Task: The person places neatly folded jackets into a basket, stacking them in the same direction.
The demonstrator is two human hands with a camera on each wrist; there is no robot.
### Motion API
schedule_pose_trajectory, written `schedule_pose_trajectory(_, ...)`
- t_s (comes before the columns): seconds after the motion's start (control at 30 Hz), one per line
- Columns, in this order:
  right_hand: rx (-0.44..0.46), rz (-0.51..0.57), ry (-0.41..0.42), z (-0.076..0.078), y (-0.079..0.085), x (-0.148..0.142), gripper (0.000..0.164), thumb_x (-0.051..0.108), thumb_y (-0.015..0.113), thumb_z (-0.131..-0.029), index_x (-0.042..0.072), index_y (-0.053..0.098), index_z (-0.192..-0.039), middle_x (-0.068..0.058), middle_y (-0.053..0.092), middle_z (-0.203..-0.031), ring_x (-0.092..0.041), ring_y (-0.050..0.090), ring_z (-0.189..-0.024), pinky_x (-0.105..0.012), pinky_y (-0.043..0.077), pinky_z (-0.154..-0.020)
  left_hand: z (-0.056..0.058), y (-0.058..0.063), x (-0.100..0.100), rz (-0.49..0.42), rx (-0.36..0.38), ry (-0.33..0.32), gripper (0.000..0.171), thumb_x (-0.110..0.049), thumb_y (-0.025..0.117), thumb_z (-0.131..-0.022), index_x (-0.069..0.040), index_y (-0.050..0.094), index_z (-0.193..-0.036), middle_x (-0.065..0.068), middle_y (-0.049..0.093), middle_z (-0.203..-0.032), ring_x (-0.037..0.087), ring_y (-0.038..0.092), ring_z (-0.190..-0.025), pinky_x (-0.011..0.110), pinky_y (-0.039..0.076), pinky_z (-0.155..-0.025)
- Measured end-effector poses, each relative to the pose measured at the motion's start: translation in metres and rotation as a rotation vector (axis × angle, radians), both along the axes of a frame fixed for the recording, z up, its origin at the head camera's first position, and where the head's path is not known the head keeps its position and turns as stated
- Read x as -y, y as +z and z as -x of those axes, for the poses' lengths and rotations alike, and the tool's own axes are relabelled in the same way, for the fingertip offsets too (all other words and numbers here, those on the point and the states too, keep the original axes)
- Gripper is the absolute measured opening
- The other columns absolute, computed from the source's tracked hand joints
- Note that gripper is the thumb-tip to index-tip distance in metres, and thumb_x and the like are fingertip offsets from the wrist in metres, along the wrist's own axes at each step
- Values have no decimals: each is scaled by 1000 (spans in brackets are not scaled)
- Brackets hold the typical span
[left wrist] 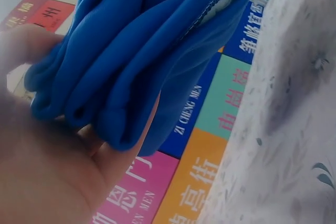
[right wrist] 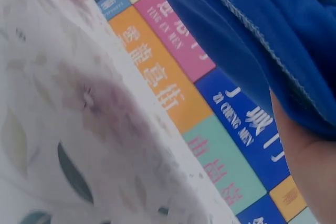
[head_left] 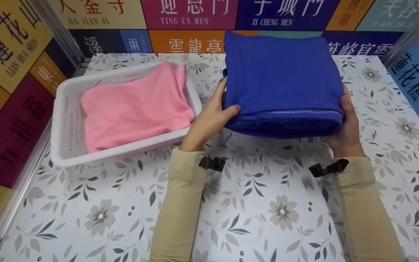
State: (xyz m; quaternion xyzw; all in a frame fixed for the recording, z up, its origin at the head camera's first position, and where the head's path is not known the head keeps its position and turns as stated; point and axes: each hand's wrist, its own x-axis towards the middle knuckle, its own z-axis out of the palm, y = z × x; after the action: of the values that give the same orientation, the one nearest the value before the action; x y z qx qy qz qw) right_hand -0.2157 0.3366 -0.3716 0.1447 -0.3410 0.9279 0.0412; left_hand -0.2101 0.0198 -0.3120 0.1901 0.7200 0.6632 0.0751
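A folded blue garment (head_left: 284, 80), thick with several layers and a stitched seam along its near edge, is held up over the table between both hands. My left hand (head_left: 211, 116) grips its left side, thumb over the near corner and fingers around the side and underneath. On the opposite side my right hand (head_left: 347, 123) holds the right edge, its fingers partly hidden by the cloth. In the left wrist view the stacked folds of the blue garment (left wrist: 126, 72) lie between thumb and fingers. The right wrist view shows the seam of the blue garment (right wrist: 252, 30) above the hand.
Left of the hands, a white plastic basket (head_left: 58, 120) stands on the table with a folded pink cloth (head_left: 133, 109) inside. The tabletop (head_left: 122, 214) has a leaf-and-flower pattern. Panels with colourful lettering (head_left: 191, 14) rise behind and at both sides.
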Motion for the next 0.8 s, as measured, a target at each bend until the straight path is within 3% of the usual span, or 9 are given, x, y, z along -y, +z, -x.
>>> schedule_pose_trajectory(0.17, -37, 103, 61, -3, 10, 11, 72, 14, 65, -78, 16, 28, -140, -8, 23, -145, -25, 26, -128, -34, 17, -105, -4, 7, 4, -89, 0, 47, 73, -2, 50, -79, -11, 17, -143, 9, 40, -132, 13, 43, -113, 21, 30, -96)
schedule_pose_trajectory(0.43, -176, 93, 112, -11, 25, 33, 80, 18, 66, -79, 16, 18, -143, -8, 14, -147, -26, 16, -132, -37, 14, -107, -14, 25, 13, -98, -60, 127, 70, -1, 47, -78, -9, 20, -142, 2, 33, -139, 8, 39, -115, 19, 28, -97)
schedule_pose_trajectory(0.8, -209, 177, 112, -19, 37, 53, 80, 16, 67, -77, 16, 20, -142, -16, 22, -141, -32, 31, -121, -42, 25, -102, -25, 42, 23, -197, -81, 133, 69, 1, 44, -79, -9, 19, -142, -2, 26, -143, 3, 32, -121, 18, 26, -99)
